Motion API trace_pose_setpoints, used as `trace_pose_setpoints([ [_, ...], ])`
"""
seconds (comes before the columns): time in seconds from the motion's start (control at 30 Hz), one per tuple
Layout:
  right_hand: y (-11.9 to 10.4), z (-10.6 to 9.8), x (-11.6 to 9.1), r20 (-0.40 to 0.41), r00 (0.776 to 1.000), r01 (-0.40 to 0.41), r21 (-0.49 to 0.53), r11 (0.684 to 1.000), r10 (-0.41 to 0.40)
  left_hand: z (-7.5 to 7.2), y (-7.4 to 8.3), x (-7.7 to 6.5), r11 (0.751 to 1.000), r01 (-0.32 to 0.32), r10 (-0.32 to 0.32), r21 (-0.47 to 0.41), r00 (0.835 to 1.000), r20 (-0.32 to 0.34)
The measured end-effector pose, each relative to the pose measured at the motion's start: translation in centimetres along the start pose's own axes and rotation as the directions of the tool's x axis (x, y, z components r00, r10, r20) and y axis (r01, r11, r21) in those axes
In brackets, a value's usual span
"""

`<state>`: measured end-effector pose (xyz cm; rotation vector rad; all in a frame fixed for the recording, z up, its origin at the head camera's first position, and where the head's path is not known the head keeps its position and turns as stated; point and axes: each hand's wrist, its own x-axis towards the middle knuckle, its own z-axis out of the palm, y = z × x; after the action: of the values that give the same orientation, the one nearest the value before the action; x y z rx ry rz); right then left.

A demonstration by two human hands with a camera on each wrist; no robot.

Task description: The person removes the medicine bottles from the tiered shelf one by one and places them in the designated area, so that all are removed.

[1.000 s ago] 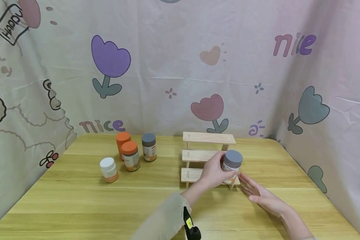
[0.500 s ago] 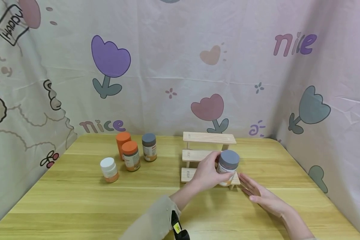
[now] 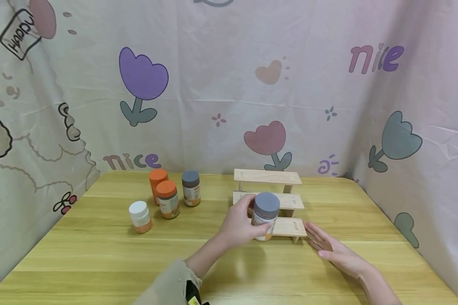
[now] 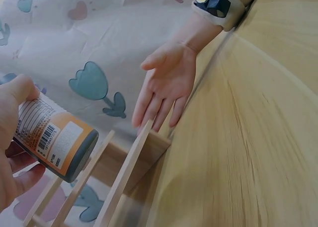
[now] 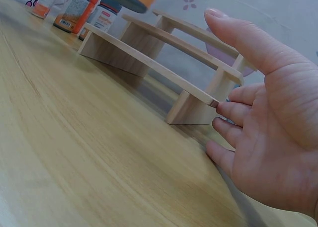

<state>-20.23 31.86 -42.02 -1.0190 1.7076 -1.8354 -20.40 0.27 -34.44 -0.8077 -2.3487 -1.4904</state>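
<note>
My left hand (image 3: 241,223) grips a grey-capped supplement bottle (image 3: 266,215) with a white and orange label, holding it in front of the three-tier wooden rack (image 3: 290,227). In the left wrist view the bottle (image 4: 54,137) hangs tilted in that view, its dark base apart from the rack's boards. My right hand (image 3: 339,253) lies on its side by the rack's right end, fingers straight. Seen from the right wrist, its fingertips (image 5: 233,113) are at the end of the lowest shelf (image 5: 149,63); whether they press on it I cannot tell.
On the left of the table (image 3: 99,262) stand a white-capped bottle (image 3: 140,217), an orange-capped bottle (image 3: 168,200), an orange bottle (image 3: 158,176) behind it, and another grey-capped bottle (image 3: 191,189). A printed cloth (image 3: 213,63) hangs behind and at both sides.
The left hand has carried the grey-capped bottle leftward from the right end of the rack, uncovering the lower shelf's right part. The right hand stays in place.
</note>
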Motion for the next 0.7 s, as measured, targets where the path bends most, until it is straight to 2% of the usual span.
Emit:
trace_pose_setpoints([
  [0.2,0.0,0.1,-0.1,-0.017,1.0,-0.022,-0.016,1.0,0.022,-2.4,-1.1,-1.2,1.0,0.008,-0.007,0.025,1.0,-0.028],
  [0.33,-0.1,0.2,0.0,-0.014,1.0,-0.027,-0.005,1.0,0.027,-4.1,-1.7,-1.8,0.996,0.068,-0.064,0.064,0.996,-0.06],
  [0.47,-0.1,0.2,0.0,-0.008,1.0,-0.027,-0.009,1.0,0.027,-5.8,-2.3,-2.4,0.987,0.139,-0.129,0.079,0.985,-0.115],
  [0.7,-0.1,0.1,0.0,-0.016,0.999,-0.03,-0.021,0.999,0.029,-8.8,-3.4,-3.4,0.977,0.186,-0.164,0.101,0.967,-0.193],
])
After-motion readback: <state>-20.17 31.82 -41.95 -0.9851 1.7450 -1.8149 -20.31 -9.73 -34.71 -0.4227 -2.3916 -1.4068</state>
